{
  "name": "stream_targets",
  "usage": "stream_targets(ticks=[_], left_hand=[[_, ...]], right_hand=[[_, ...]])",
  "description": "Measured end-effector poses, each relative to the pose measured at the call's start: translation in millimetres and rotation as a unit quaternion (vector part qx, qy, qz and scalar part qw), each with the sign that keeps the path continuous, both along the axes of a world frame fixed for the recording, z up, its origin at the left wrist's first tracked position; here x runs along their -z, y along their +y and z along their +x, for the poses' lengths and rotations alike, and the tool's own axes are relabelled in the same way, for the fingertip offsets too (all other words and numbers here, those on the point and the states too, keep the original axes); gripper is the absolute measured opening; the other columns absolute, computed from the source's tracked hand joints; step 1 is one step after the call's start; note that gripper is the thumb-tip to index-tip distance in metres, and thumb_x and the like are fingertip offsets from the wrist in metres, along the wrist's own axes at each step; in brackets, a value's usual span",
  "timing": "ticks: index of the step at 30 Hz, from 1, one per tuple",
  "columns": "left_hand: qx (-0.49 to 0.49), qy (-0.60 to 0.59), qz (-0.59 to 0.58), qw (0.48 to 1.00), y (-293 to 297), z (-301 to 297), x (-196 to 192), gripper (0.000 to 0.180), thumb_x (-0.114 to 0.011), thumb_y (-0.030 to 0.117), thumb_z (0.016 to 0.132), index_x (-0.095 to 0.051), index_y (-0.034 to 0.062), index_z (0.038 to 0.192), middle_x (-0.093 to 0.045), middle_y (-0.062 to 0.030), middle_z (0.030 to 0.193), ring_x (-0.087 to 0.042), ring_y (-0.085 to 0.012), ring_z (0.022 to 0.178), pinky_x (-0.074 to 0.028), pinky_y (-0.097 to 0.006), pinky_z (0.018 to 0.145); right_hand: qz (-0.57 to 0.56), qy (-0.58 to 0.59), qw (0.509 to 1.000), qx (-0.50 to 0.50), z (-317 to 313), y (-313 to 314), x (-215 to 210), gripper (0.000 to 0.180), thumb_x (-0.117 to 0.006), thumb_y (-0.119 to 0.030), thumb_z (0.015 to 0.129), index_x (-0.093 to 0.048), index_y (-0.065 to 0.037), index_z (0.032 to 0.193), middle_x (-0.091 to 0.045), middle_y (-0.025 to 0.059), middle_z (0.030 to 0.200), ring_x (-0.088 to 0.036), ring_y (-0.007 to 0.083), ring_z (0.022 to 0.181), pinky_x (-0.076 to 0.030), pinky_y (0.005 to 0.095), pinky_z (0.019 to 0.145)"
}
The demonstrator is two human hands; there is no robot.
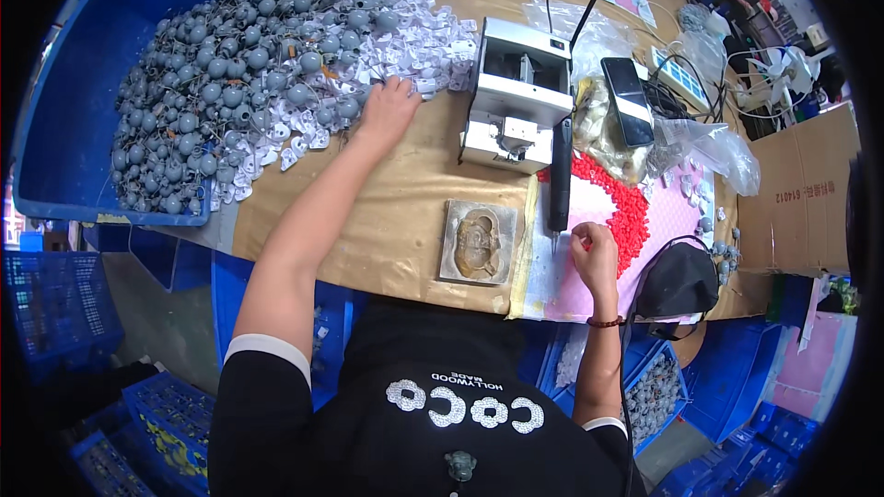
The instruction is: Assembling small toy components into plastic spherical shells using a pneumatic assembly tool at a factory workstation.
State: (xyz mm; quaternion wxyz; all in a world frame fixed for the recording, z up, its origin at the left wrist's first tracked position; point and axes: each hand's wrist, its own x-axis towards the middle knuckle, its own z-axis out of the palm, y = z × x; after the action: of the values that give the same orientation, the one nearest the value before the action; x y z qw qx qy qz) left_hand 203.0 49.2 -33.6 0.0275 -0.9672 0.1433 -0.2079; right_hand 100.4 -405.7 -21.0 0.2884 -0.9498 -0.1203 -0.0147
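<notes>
My left hand (389, 115) is at the near edge of a heap of small white plastic pieces (419, 41). Its fingers curl down among them, and whatever they grip is hidden. Grey ball-shaped parts (221, 64) with thin stems lie mixed into the heap to the left. Over a pink sheet (589, 207) on the right, my right hand (596, 253) is closed in a pinch, with a bit of red at the fingertips. Small red pieces (629, 216) spread in a curved band just beyond it. Between my hands sits a square metal block with a hollowed mould (477, 244).
A white and black bench machine (520, 83) with a black lever (560, 175) stands ahead. The heap spills from a tipped blue bin (78, 110). To the right are a phone (628, 97), plastic bags, a black pouch (677, 278) and a cardboard box (799, 193).
</notes>
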Motion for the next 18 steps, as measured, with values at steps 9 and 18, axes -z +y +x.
stream_targets(ticks=[9, 18], left_hand=[[0.108, 0.282, -0.395, 0.868, -66.3, -120.6, -63.1, 0.012, -0.07, 0.007, 0.086, -0.067, 0.0037, 0.097, -0.069, -0.0109, 0.096, -0.069, -0.0276, 0.091, -0.056, -0.038, 0.079], [0.175, 0.174, -0.335, 0.909, -124.3, -162.7, -25.0, 0.022, -0.077, 0.014, 0.082, -0.071, 0.0056, 0.101, -0.065, -0.0107, 0.114, -0.059, -0.0316, 0.109, -0.052, -0.04, 0.093]], right_hand=[[0.356, 0.164, 0.92, 0.024, -12.3, 33.0, 0.0, 0.013, -0.065, 0.0, 0.095, -0.07, 0.0, 0.107, -0.066, -0.0003, 0.094, -0.059, 0.0045, 0.081, -0.048, 0.0206, 0.072], [0.35, 0.139, 0.918, -0.12, -21.3, 96.3, -9.9, 0.012, -0.075, 0.0, 0.087, -0.071, -0.001, 0.098, -0.07, 0.0051, 0.093, -0.064, 0.0104, 0.08, -0.052, 0.0256, 0.074]])
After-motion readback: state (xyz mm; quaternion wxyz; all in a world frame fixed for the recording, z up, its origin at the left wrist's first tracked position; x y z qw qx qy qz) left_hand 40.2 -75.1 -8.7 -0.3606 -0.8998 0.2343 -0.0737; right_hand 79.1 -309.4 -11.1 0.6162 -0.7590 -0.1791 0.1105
